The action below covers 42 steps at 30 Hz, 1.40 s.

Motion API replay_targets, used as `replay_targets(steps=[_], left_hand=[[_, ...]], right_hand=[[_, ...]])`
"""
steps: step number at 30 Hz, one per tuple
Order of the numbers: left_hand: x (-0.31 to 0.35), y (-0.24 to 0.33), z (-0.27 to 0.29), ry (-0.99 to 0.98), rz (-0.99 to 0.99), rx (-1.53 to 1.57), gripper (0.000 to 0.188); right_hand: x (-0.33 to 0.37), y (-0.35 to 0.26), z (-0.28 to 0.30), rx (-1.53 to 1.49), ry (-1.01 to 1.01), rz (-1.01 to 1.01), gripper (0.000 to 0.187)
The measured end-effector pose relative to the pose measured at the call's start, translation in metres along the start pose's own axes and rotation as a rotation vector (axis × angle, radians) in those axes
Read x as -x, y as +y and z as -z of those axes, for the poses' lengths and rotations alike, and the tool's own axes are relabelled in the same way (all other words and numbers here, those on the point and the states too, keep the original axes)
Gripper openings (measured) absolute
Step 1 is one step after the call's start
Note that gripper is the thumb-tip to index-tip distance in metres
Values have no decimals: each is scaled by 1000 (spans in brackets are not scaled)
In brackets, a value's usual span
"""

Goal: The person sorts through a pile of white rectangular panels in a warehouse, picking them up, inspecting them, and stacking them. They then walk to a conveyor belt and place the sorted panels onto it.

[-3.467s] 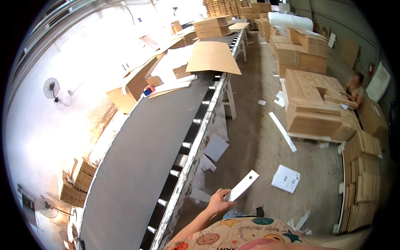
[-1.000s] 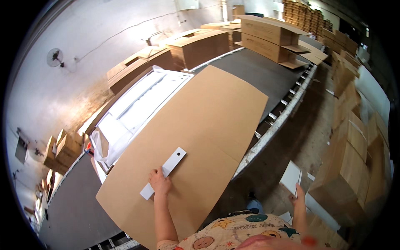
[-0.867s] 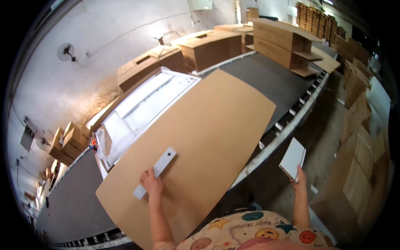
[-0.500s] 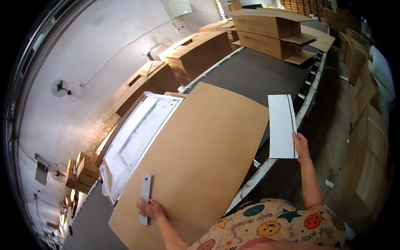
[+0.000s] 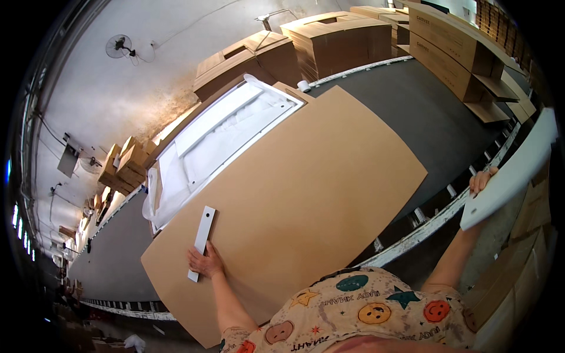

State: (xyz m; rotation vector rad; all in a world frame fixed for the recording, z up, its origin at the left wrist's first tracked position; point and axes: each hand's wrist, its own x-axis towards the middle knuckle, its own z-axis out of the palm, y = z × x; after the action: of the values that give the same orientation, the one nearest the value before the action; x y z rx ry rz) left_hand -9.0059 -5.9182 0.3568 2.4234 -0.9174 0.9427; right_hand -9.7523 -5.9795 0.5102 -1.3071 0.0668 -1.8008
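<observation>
A narrow white strip (image 5: 206, 223) with a dark hole near its upper end lies over the brown cardboard sheet (image 5: 329, 182). My left hand (image 5: 206, 262) is closed across the strip's lower part, fingers on one side and thumb on the other. Out to the right, my right hand (image 5: 482, 180) grips a white panel (image 5: 518, 179) by its edge; the panel is tilted and stands off the cardboard. Beyond the sheet's left edge, an open carton (image 5: 154, 162) holds white panels (image 5: 218, 120) and white wrapping.
The dark conveyor belt (image 5: 406, 106) runs under the carton, its pale rail (image 5: 406, 235) in front of me. Several brown cartons (image 5: 347, 44) line the wall side; opened cartons (image 5: 444, 56) are stacked at far right. A fan (image 5: 120, 46) hangs on the wall.
My right hand has swung the white panel further right and tilted it. My left hand stays on the strip, which is turned slightly. The whole view has shifted toward the left.
</observation>
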Motion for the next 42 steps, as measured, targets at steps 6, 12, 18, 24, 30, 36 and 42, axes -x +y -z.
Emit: replay_targets(steps=[6, 12, 18, 24, 30, 36, 42], left_hand=[[7, 0, 5, -86, 34, 27, 64], [3, 4, -1, -104, 49, 2, 62], [-2, 6, 8, -108, 45, 10, 60], [2, 3, 12, -116, 33, 29, 61], [1, 3, 13, -120, 47, -8, 62], [5, 6, -2, -77, 24, 26, 61], [4, 3, -2, -54, 31, 17, 60]], right_hand=[[-16, 29, -34, 77, 185, 107, 36], [-14, 35, -65, -767, -143, -62, 27], [19, 29, -27, -746, 182, 155, 23], [33, 40, -34, -502, 83, 129, 19], [79, 136, -28, -188, 470, -364, 41], [113, 238, -6, 1199, 509, -785, 35], [120, 244, -29, 1502, 189, -672, 43]])
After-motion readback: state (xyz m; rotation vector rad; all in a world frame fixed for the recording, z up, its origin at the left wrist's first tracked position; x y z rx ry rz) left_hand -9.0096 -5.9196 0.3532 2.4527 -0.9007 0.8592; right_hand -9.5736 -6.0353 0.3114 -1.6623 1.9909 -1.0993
